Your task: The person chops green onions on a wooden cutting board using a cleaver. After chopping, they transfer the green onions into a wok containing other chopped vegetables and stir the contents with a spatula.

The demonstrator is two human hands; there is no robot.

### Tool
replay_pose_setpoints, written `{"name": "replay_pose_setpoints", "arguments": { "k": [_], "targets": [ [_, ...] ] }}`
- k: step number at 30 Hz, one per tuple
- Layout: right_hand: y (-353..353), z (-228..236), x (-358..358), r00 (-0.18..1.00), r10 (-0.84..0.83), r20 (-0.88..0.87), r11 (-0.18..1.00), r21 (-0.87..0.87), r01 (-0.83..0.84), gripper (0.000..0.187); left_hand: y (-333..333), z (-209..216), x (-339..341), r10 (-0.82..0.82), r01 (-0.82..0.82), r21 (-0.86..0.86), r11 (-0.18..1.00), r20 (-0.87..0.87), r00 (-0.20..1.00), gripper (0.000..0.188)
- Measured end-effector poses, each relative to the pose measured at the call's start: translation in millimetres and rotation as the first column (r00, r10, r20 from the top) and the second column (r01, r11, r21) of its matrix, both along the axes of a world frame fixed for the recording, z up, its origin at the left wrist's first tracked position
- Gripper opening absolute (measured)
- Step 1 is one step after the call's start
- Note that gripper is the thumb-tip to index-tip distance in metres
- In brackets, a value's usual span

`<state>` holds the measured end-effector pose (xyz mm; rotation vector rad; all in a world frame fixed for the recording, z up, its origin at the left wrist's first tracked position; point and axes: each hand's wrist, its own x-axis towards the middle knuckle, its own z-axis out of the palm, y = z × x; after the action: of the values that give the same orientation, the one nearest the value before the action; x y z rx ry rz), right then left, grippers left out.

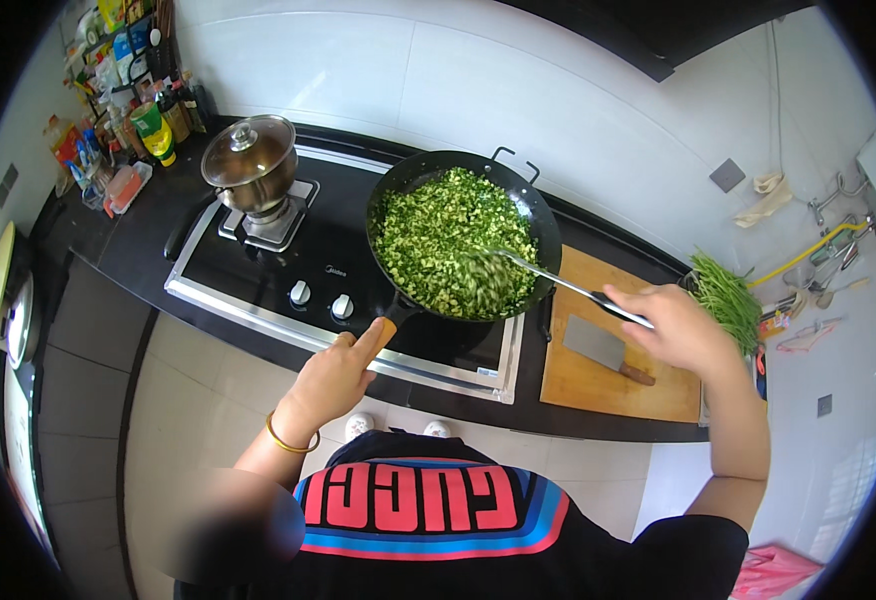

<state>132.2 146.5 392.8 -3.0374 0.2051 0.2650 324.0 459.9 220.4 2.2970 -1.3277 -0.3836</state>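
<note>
Packages crowd the far left corner of the black counter (138,250): a cluster of bottles and jars (123,75) in yellow, green, blue and red stands against the white tiled wall, with a green-capped yellow bottle (159,140) at the front and a flat clear container with orange-red contents (125,187) just beside it. Labels are too small and bent by the lens to tell apart.

A gas hob (338,280) sits in the counter. On its left burner stands a steel pot with a glass lid (249,160). On the right burner rests a black wok (463,235), filled with chopped green vegetables (438,240).

The left hand (333,380), a gold bangle (291,440) at its wrist, is wrapped closed around the wok's orange handle (386,328), thumb along the top. The wok lies beyond and to the right of this hand, over the burner.

The right hand (678,325) is clenched around the dark grip of a metal spatula (548,275). The shaft runs left and away from the hand; the blade end is in the greens and blurred.

Right of the hob lies a wooden cutting board (608,385) with a cleaver (603,347) flat on it, partly under the right hand. A bunch of long green stalks (728,295) lies near the board's far right corner.
</note>
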Motion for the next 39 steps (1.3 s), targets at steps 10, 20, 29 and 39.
{"name": "replay_pose_setpoints", "arguments": {
  "k": [10, 20, 29, 39],
  "targets": [
    [38, -34, 32, 0.952, -0.087, -0.293, 0.987, -0.158, 0.042, 0.044, 0, 1, 0, -0.010, 0.009, 0.030, 0.999, 0.022, 1.000, 0.068],
    [-12, -42, 36, 0.963, -0.269, -0.006, 0.954, 0.137, 0.267, 0.041, -1, 7, -1, 0.027, -0.024, 0.032, 0.999, -0.083, 0.996, 0.069],
    [-50, -29, 72, 0.731, -0.578, -0.363, 0.654, 0.329, 0.681, 0.022, 1, 3, 2, -0.012, 0.012, 0.025, 1.000, -0.004, 1.000, 0.068],
    [-28, -96, 121, 0.844, -0.453, -0.287, 0.549, 0.656, 0.518, 0.017, 0, 3, 1, -0.009, 0.009, 0.035, 0.999, 0.008, 1.000, 0.069]
  ]
}}
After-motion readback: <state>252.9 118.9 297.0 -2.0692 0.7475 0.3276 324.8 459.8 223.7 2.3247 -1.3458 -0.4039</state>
